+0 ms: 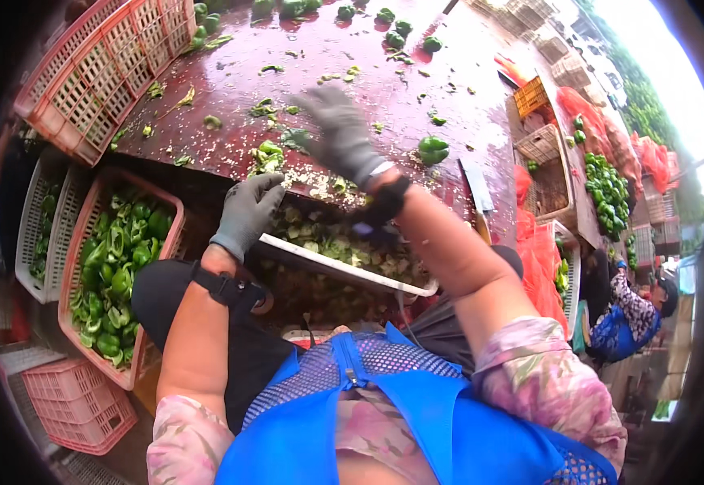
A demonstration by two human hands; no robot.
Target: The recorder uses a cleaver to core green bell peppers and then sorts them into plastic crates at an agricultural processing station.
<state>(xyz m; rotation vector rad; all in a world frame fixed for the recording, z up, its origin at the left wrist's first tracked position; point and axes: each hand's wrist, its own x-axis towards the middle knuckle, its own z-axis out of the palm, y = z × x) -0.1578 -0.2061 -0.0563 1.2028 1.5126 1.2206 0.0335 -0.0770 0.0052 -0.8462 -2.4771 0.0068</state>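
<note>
My left hand [247, 212], in a grey glove, is at the near edge of the dark red table [230, 85]. Its fingers are slightly apart and nothing shows in them. Beside its fingertips lies a piece of green pepper core [268, 156]. My right hand [340, 133], gloved in grey and a little blurred, is stretched flat over the scraps and pale seeds on the tabletop. A whole green pepper [433, 150] lies to its right. Farther right rests a cleaver [475, 186], its handle toward me. Below the edge, a white-rimmed bin [352, 268] holds pepper cores and scraps.
A pink crate [77, 275] of cut green peppers stands at my left, beside a grey crate [36, 242]. An empty pink crate [113, 69] tilts on the table's left corner. Red net bags [539, 267] hang at right. Another person [627, 315] sits farther right.
</note>
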